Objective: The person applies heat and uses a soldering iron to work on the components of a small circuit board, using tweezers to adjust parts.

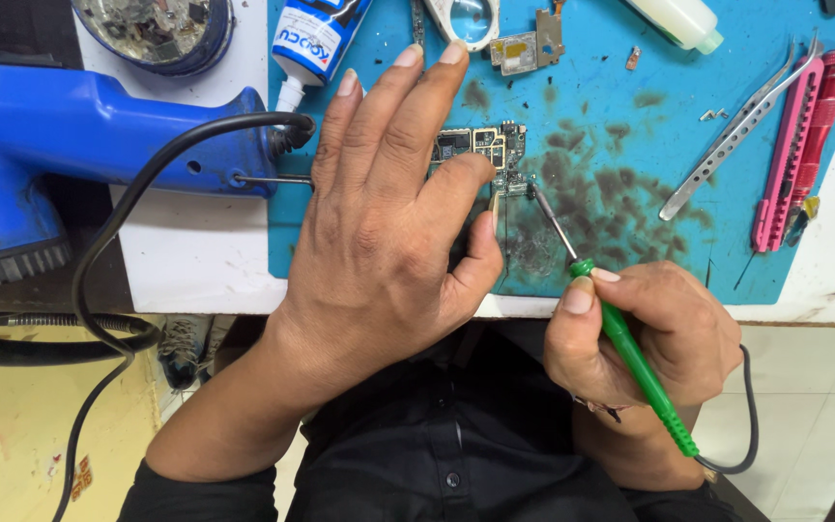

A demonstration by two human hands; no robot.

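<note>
The left hand lay flat, fingers spread, on a circuit board; the right hand gripped a green soldering iron (tip at the board).

green-handled soldering iron, tip on small circuit board, flat on blue mat

A green-handled soldering iron sits lower right; the mat across the upper frame is turquoise with dark smudges. Upper left, the heat gun is blue; at far right the cutter is pink.
</note>
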